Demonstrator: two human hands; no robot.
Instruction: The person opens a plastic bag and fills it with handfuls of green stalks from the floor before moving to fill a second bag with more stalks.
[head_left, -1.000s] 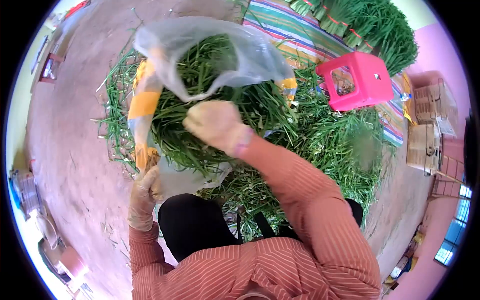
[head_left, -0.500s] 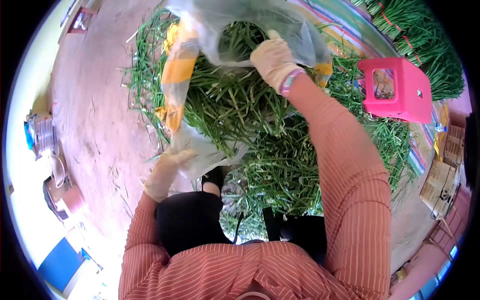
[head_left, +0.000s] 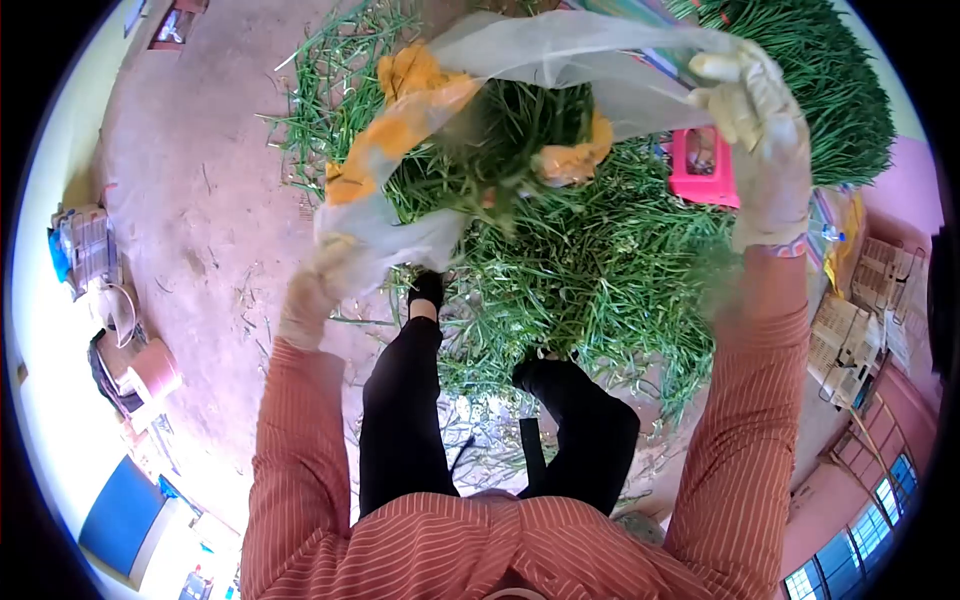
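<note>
A clear plastic bag [head_left: 590,55] with orange bands stretches between my two gloved hands, its mouth spread wide. My left hand [head_left: 320,285] is closed on the near left edge of the bag. Raised at the upper right, my right hand [head_left: 760,140] grips the far right edge, fingers bent over the plastic. Cut green leafy stalks [head_left: 530,115] show inside the bag, partly blurred. Beneath and beside it, a loose pile of the same stalks [head_left: 600,270] spreads over the floor, reaching my feet.
A pink plastic stool [head_left: 705,180] stands right of the pile, partly behind my right hand. Bundled greens [head_left: 830,90] lie at the upper right beside a striped sheet. Crates [head_left: 850,335] sit along the right wall. Bare floor [head_left: 200,230] with scattered stalks extends left.
My right hand has moved right and nearer, pulling the bag's edge with it. The bag has lifted and its mouth stretched wider, uncovering more of the pile. My left hand has risen slightly.
</note>
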